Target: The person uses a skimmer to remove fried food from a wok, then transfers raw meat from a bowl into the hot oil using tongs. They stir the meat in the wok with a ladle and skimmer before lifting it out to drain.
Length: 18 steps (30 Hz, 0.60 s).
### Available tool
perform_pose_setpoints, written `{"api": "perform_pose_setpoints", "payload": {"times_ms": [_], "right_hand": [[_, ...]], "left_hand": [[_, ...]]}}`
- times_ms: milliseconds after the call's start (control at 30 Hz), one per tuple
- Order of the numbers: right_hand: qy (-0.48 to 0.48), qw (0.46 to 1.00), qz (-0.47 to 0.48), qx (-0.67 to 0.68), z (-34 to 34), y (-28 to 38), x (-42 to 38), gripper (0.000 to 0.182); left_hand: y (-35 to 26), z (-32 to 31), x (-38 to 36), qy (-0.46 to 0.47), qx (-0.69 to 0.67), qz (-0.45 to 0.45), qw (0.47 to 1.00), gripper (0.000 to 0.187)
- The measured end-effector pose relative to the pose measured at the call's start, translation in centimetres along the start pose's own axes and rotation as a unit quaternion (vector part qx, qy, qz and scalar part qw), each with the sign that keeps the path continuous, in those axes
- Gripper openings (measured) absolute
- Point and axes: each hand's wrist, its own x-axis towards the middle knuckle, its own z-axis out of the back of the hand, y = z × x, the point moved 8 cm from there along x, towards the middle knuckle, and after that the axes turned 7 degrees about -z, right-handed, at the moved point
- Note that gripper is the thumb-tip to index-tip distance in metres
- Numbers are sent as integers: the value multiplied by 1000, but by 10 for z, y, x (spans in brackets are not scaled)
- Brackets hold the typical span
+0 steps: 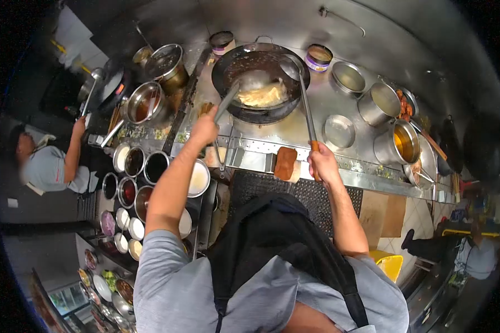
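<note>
Standing here, I'm seeing a person working two-handed over a big dark wok (225, 72), set at the back of the steel counter (286, 134). Pale yellow food (261, 95) is sitting in a heap low in the wok, toward the person's side, with steam rising around it. Left hand (205, 129): fingers are closing round the near end of a long grey tool (226, 104) whose far end is reaching over the wok's left side; I can't tell whether it's a spatula or a handle. Right hand (323, 162): gripping the wooden end of a long ladle (308, 111), its bowl leaning inside the wok's right side, apart from the food.

For handling this well, my judgement: the ladle should be working from under the heap, scooping along the curved wall, lightly, as the food is looking soft. The left hand should be staying firm, wrist clear of rim and steam. The brown block (286, 162) is lying at the counter's front edge just beside the right hand, so the elbow and handle should be swinging clear of it. A purple-labelled tub (319, 62) is standing near the wok's right rim; wide sweeps would be risking a knock.
</note>
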Motion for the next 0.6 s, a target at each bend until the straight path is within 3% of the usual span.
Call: {"api": "perform_pose_setpoints", "payload": {"times_ms": [100,133,167,233,300,333,367,400,433,500,567,600], "right_hand": [[6,1000,-4,23,-20,2,16,37],[-2,1000,-15,17,-23,0,22,36],[-8,1000,-14,19,-27,1,27,36],[-5,999,-23,26,-36,1,33,32],[-12,999,-20,40,-44,4,33,27],[-12,999,-28,39,-48,4,32,26],[-13,999,-36,38,-50,3,30,24],[-4,998,-49,27,-54,0,36,36],[-7,998,-50,26,-53,-4,36,36],[6,996,-74,51,-58,-9,35,35],[10,993,-78,86,-63,-7,21,33],[28,988,-81,131,-68,-8,15,28]], "left_hand": [[20,33,33,-64,-78,-92,991,74],[22,46,35,47,-220,27,974,70],[19,49,26,158,-351,146,911,67],[19,55,29,180,-382,153,893,61],[32,45,30,172,-472,212,838,47],[34,37,30,179,-505,210,818,28],[34,28,31,182,-506,207,818,28],[31,19,28,176,-541,231,789,20],[28,9,24,170,-575,254,759,13],[20,-8,19,165,-603,254,738,11],[8,-32,12,186,-680,296,644,11],[-6,-30,5,192,-687,288,639,11]]}}
